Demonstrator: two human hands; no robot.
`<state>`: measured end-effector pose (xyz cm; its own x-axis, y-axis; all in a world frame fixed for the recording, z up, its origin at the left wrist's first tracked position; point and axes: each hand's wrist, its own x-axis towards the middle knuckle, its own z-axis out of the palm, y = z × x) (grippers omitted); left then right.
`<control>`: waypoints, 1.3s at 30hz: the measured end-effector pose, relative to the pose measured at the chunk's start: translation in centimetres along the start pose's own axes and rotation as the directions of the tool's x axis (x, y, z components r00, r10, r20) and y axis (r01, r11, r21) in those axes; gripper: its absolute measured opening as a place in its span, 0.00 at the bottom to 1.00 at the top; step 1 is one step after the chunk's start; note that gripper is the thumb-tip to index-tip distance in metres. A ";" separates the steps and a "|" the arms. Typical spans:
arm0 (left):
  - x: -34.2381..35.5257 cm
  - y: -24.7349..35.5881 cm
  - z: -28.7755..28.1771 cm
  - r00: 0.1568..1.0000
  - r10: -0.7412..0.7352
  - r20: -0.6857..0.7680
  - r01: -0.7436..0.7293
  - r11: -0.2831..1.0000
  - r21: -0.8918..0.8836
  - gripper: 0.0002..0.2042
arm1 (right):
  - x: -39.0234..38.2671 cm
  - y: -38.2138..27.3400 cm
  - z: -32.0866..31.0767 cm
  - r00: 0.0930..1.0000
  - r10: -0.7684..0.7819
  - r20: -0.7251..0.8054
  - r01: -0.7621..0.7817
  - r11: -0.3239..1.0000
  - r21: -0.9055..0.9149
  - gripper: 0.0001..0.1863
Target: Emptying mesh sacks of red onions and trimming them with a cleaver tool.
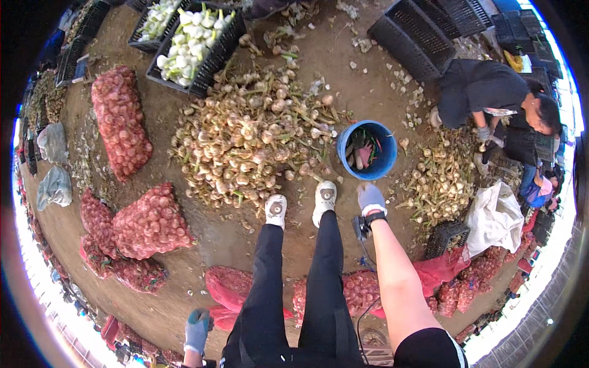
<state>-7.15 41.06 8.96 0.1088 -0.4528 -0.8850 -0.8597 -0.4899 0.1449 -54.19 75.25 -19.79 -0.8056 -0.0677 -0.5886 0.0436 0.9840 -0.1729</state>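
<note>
My right hand (371,199), in a pale grey glove, reaches forward just short of the near rim of a blue bucket (343,161). Its fingers point away and are foreshortened, so their grip is hidden. Inside the bucket lie gloves or cloths and some slim tools (363,150), partly in shadow. Down at the lower left, beside my leg, hangs my left hand (197,331) in a grey and blue glove; its fingers are too small to read, and nothing shows in it. Ahead of my white shoes spreads a big heap of garlic bulbs with stalks (239,141).
Black crates of trimmed white garlic (193,46) stand at the far left. Red mesh sacks (121,122) lie left and behind my legs. On the right, a co-worker (491,92) bends by a smaller garlic pile (445,178), near empty black crates (414,40) and a white sack (496,214).
</note>
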 end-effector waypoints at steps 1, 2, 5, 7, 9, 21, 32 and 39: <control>-0.1 -0.5 1.0 1.000 -0.019 -0.001 0.019 1.000 -0.001 0.07 | 2.9 0.5 0.9 0.999 0.017 -0.043 -0.017 1.000 0.020 0.14; -0.2 -1.3 1.8 0.997 -0.079 -0.001 0.079 0.997 -0.001 0.08 | 5.6 1.4 1.8 0.998 0.027 -0.056 -0.027 1.000 0.016 0.15; -0.6 -5.3 3.5 0.979 -0.200 -0.027 0.198 0.979 -0.051 0.08 | 12.2 1.2 5.6 0.986 0.156 -0.054 -0.159 0.986 -0.049 0.22; -1.8 -5.9 4.8 0.966 -0.254 -0.048 0.248 0.963 -0.102 0.09 | 15.9 1.4 9.5 0.972 0.235 0.016 -0.235 0.972 0.016 0.26; -3.9 -5.3 6.1 0.996 -0.020 -0.083 0.036 0.980 0.195 0.09 | 17.3 0.7 12.9 0.967 0.215 0.138 -0.207 0.976 -0.070 0.24; -6.9 2.5 17.2 0.997 -0.043 0.070 0.053 0.987 -0.152 0.11 | 10.7 7.1 1.0 0.826 0.223 0.517 -0.556 0.467 0.687 0.13; -4.7 -5.3 14.5 1.000 0.026 0.007 -0.023 0.955 -0.297 0.08 | -14.8 4.3 -11.6 0.734 -0.491 0.469 -0.281 0.410 0.868 0.21; -5.2 -14.6 5.7 0.998 0.043 -0.036 -0.055 0.824 -0.564 0.07 | -21.7 -7.5 -7.0 0.947 -0.096 0.307 -0.288 0.167 0.943 0.20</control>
<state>1.97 54.81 8.95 0.0895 -0.4996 -0.8616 -0.4329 -0.7986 0.4181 -41.13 70.48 -0.21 -0.5858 -0.2088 -0.7831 0.7967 0.0288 -0.6037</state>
